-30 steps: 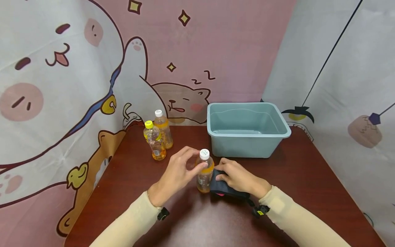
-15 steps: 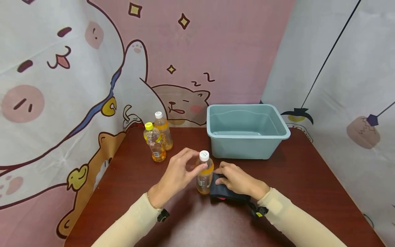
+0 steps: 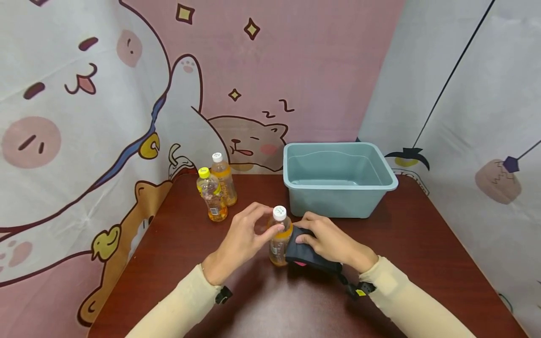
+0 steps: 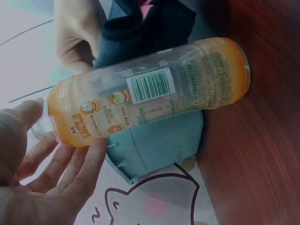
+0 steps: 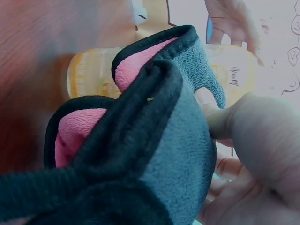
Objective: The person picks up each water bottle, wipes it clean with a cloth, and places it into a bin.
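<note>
A clear plastic bottle (image 3: 279,251) with an orange label and white cap stands upright on the table, in front of the bin. My left hand (image 3: 241,241) holds it around the shoulder, just under the cap, with thumb and fingers; the left wrist view shows its barcode (image 4: 151,85). My right hand (image 3: 331,239) grips a folded dark grey cloth (image 3: 310,257) with pink backing and black edging, thumb on the near side. The cloth lies against the bottle's right side. In the right wrist view the cloth (image 5: 176,136) covers part of the bottle (image 5: 91,77).
Two more bottles stand at the back left, one with a yellow cap (image 3: 212,199) and one with a white cap (image 3: 228,185). A light blue plastic bin (image 3: 331,202) sits at the back right. Patterned fabric (image 3: 321,70) hangs behind the brown table (image 3: 169,263).
My right hand and the cloth have shifted slightly along the bottle's side, the hand a little upward and rightward since half a second ago. The left hand and bottle stay in place.
</note>
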The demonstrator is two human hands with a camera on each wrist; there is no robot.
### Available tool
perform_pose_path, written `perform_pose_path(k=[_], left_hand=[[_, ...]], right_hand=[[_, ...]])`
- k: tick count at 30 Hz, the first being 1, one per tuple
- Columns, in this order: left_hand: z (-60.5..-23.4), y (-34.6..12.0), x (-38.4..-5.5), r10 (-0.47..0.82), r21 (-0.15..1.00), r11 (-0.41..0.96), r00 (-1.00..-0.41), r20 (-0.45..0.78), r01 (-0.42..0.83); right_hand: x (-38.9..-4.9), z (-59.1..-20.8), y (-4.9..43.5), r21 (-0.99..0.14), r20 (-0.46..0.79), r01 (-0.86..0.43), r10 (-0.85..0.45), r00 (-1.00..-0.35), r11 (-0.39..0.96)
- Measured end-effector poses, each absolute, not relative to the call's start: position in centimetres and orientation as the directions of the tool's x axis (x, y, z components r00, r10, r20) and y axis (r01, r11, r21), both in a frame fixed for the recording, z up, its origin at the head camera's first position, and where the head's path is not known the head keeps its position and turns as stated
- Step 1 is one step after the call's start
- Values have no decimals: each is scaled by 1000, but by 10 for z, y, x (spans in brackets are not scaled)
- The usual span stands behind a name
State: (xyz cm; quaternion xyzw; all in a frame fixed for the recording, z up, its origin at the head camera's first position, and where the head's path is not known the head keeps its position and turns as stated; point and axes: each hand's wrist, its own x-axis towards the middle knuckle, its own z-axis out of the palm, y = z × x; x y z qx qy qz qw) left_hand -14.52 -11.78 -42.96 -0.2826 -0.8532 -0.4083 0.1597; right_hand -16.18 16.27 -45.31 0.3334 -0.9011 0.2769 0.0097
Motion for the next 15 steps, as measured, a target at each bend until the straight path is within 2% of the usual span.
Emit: perform_pose_path(k=[9,15], left_hand=[[-428,-118,-143,358,612,491,-784,508,620],[-428,-117,-144,359,620,486,-787,501,616]], right_hand=[[-159,-442,164,-517,263,-595,-547,-794,615],[-159,-434,164,-571,321,-590,-507,-800,570]])
